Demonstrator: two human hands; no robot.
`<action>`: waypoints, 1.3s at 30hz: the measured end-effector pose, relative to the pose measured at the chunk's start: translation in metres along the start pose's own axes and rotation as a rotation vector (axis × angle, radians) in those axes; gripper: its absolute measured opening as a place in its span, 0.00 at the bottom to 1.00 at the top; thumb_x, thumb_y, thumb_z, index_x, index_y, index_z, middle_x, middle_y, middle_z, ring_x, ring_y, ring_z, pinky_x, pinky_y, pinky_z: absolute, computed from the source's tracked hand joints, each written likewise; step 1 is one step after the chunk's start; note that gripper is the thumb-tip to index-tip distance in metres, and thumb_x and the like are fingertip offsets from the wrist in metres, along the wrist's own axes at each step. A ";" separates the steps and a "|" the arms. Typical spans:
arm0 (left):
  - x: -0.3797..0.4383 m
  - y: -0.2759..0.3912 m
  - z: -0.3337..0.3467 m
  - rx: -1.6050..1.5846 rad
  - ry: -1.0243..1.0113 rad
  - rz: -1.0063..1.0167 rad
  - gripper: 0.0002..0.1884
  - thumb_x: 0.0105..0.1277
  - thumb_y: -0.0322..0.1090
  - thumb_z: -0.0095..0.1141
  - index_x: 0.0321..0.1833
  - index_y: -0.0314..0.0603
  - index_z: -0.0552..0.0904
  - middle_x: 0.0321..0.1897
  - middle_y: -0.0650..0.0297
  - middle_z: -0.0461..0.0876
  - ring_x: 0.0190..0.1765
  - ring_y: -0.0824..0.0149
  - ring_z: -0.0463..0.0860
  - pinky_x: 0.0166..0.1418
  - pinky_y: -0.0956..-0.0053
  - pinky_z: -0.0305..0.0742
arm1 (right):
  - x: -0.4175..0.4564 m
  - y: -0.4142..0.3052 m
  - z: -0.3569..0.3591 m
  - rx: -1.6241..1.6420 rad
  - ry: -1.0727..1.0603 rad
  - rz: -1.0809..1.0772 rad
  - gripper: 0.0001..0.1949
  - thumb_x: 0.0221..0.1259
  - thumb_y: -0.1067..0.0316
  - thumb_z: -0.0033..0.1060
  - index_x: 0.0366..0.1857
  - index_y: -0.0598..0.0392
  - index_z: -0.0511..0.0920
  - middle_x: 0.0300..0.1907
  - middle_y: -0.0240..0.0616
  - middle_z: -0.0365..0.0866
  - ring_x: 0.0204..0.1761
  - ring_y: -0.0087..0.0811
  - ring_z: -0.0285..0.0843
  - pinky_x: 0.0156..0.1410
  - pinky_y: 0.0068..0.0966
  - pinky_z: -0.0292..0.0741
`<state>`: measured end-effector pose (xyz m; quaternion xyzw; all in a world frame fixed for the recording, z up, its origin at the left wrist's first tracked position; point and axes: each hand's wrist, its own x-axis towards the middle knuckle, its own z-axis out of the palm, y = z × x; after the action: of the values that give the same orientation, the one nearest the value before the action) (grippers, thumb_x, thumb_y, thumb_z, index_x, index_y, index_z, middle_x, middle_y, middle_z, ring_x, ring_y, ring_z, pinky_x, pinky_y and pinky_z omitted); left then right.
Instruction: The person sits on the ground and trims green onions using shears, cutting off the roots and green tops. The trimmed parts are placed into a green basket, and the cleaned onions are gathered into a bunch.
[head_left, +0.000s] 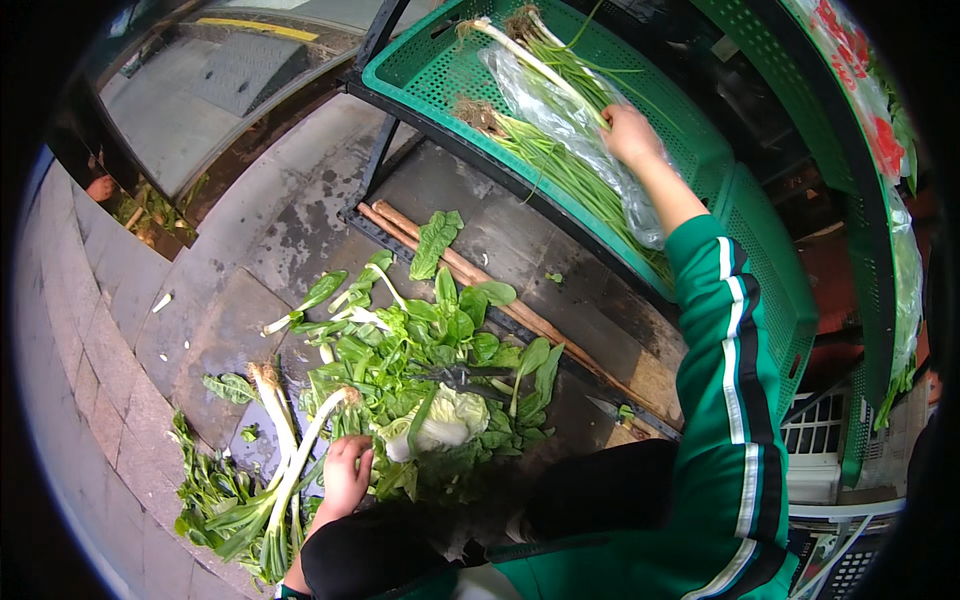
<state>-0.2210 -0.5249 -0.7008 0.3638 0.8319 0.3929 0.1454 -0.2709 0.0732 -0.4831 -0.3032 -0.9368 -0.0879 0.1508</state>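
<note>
My right hand (634, 135) is closed around a long spring onion (551, 75) with a white stem and roots, above a clear plastic bag (525, 94) in the green perforated crate (416, 94). Bundled green onions (555, 154) with roots lie along the crate's near side. Lower down, my left hand (347, 469) hovers or rests at the edge of a pile of leafy greens (390, 337); its fingers are partly curled and I cannot tell whether they touch a leaf. Left of it lie thick spring onions (285, 487). A pale cabbage head (442, 424) sits in the pile.
A black metal rack (382, 150) carries the crate. Wooden poles (465, 274) lie along its base. A dark-handled tool (457, 375) rests on the greens. More leaves (202, 487) lie at the lower left. A second green crate (772, 292) and a white basket (814, 450) stand at the right.
</note>
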 end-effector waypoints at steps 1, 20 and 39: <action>-0.007 -0.007 -0.003 0.021 0.000 -0.057 0.08 0.57 0.27 0.55 0.39 0.38 0.78 0.37 0.55 0.79 0.43 0.53 0.76 0.49 0.64 0.70 | 0.004 -0.003 -0.002 0.011 -0.019 0.024 0.11 0.51 0.62 0.59 0.39 0.51 0.79 0.46 0.46 0.76 0.47 0.47 0.75 0.52 0.38 0.72; 0.192 0.177 -0.053 -1.552 0.031 0.148 0.45 0.54 0.53 0.62 0.69 0.46 0.53 0.69 0.55 0.54 0.70 0.57 0.56 0.71 0.61 0.52 | -0.112 -0.189 -0.118 0.146 -0.182 -0.919 0.09 0.54 0.59 0.53 0.27 0.53 0.77 0.29 0.38 0.77 0.35 0.38 0.76 0.40 0.32 0.74; -0.027 0.016 -0.122 -1.995 0.794 -0.019 0.15 0.68 0.36 0.48 0.52 0.35 0.75 0.54 0.55 0.75 0.67 0.57 0.63 0.68 0.58 0.63 | 0.081 0.050 0.011 0.171 -0.257 -0.042 0.14 0.48 0.60 0.54 0.37 0.52 0.83 0.39 0.50 0.81 0.41 0.46 0.79 0.47 0.35 0.74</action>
<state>-0.2582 -0.6042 -0.6105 -0.0793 0.1260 0.9839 0.0992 -0.3059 0.1597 -0.4632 -0.2782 -0.9586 0.0287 0.0531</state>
